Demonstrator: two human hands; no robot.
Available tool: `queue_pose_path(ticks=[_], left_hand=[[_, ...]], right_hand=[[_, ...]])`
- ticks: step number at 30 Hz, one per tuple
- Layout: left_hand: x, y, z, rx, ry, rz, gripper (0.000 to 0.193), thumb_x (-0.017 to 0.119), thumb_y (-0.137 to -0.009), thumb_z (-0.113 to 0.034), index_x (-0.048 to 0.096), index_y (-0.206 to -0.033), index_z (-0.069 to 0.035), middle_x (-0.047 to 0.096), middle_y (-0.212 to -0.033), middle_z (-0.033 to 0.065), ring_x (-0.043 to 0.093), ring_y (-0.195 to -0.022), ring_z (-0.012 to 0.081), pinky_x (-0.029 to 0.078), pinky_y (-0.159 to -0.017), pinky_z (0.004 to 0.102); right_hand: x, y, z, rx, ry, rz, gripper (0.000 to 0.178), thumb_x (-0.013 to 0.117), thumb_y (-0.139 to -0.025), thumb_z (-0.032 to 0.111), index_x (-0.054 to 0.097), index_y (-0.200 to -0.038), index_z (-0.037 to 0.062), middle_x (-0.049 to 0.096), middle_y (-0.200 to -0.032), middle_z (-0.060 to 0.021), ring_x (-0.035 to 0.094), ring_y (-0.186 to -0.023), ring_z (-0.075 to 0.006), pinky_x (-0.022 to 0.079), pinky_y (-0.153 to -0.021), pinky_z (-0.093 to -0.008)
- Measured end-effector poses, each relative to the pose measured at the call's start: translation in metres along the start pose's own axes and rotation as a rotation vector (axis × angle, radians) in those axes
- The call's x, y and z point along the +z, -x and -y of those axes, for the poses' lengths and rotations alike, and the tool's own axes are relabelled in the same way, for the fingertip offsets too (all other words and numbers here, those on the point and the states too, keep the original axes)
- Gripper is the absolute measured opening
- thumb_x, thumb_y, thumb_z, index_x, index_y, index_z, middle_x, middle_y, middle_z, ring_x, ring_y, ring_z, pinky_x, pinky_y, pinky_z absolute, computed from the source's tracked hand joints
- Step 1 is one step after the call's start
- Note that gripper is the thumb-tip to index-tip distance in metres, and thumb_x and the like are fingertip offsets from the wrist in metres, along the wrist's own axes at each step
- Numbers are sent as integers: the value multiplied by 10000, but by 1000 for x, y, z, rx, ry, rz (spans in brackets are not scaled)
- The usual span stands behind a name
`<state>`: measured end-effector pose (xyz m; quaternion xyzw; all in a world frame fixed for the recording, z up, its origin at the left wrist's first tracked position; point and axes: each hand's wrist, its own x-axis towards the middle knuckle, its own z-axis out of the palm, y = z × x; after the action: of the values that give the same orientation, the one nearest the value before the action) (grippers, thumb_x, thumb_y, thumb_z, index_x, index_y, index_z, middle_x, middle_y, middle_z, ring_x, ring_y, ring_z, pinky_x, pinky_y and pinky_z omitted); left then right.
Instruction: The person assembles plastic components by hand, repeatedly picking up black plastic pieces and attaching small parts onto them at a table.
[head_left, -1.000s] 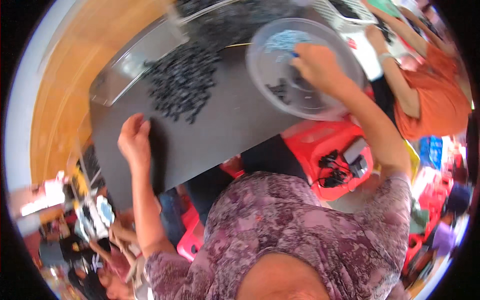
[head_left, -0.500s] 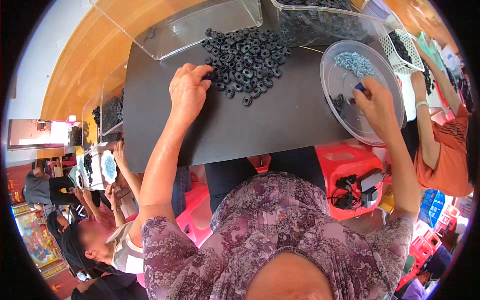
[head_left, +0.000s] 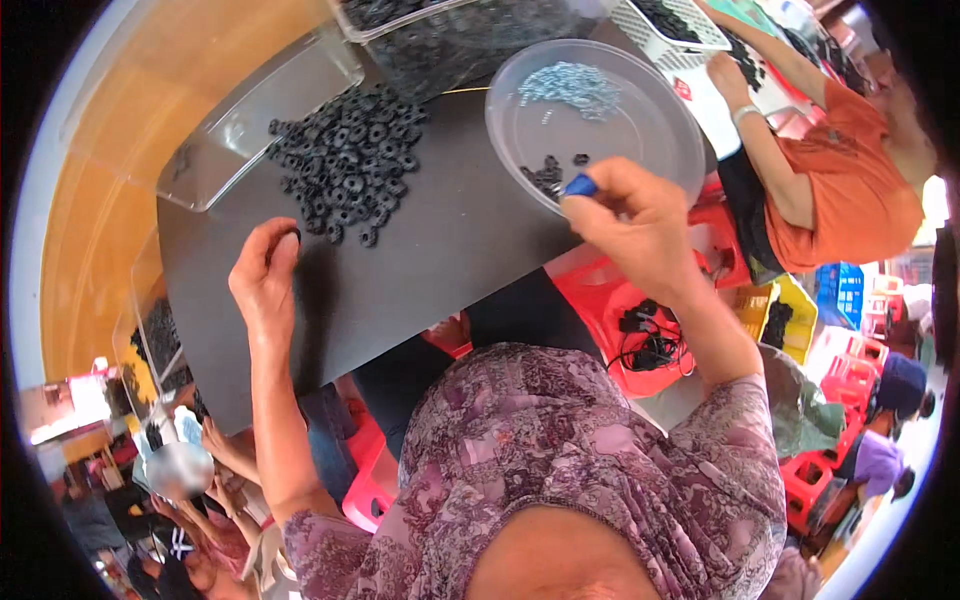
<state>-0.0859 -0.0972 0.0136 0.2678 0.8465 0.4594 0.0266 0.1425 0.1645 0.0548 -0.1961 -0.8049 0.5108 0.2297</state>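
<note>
My left hand (head_left: 264, 272) is raised near the black pile's lower left, its thumb and fingers closed on a small black plastic part (head_left: 295, 234), mostly hidden. Beside it on the dark table lies a heap of black plastic parts (head_left: 350, 160), ring-like with notched edges. My right hand (head_left: 640, 225) is over the near rim of a round clear tub (head_left: 660, 150), pinching a small blue piece (head_left: 580, 186); its exact kind is not clear. In the tub lie a heap of small silvery-blue pieces (head_left: 572, 90) and a few small black pieces (head_left: 548, 174).
A clear bin (head_left: 270, 120) lies behind the heap, and another clear bin (head_left: 470, 45) holds more black parts. At the right are a white basket (head_left: 670, 40) and a co-worker in an orange shirt (head_left: 850, 180). A red stool (head_left: 640, 370) carries cables below the table.
My left hand has drawn away from the heap toward me with a black part. My right hand has moved back toward the tub's near rim. The whole view has turned.
</note>
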Motion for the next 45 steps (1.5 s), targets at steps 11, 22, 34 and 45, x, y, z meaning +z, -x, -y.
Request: queue_pose_path(ticks=[11, 22, 34, 45], left_hand=[[63, 48, -83, -143, 837, 297, 239, 675, -760, 1, 635, -995, 13, 596, -809, 11, 548, -713, 79, 436, -660, 192], [70, 56, -95, -220, 941, 374, 170, 659, -802, -59, 635, -955, 11, 599, -789, 10, 518, -694, 78, 464, -662, 212], [87, 54, -91, -398, 1173, 344, 147, 648, -817, -72, 609, -925, 21, 566, -726, 20, 498, -595, 90, 400, -534, 228], [98, 61, -96, -456, 1248, 293, 153, 613, -842, -59, 607, -968, 27, 556, -736, 32, 508, -589, 107, 413, -538, 237]], right_hand=[[28, 19, 17, 137, -241, 178, 122, 663, -772, 90, 588, -752, -5, 528, -651, 54, 453, -612, -8, 380, -526, -187], [36, 21, 14, 202, -339, 277, 143, 662, -764, 111, 587, -722, -3, 494, -623, 65, 412, -595, -9, 348, -494, -194], [35, 19, 7, 202, -364, 333, 83, 652, -788, 71, 602, -793, 5, 576, -659, 3, 506, -593, -32, 370, -506, -174], [35, 11, 7, 321, -380, 404, 124, 655, -782, 139, 617, -755, 24, 576, -623, -3, 507, -551, -38, 367, -475, -181]])
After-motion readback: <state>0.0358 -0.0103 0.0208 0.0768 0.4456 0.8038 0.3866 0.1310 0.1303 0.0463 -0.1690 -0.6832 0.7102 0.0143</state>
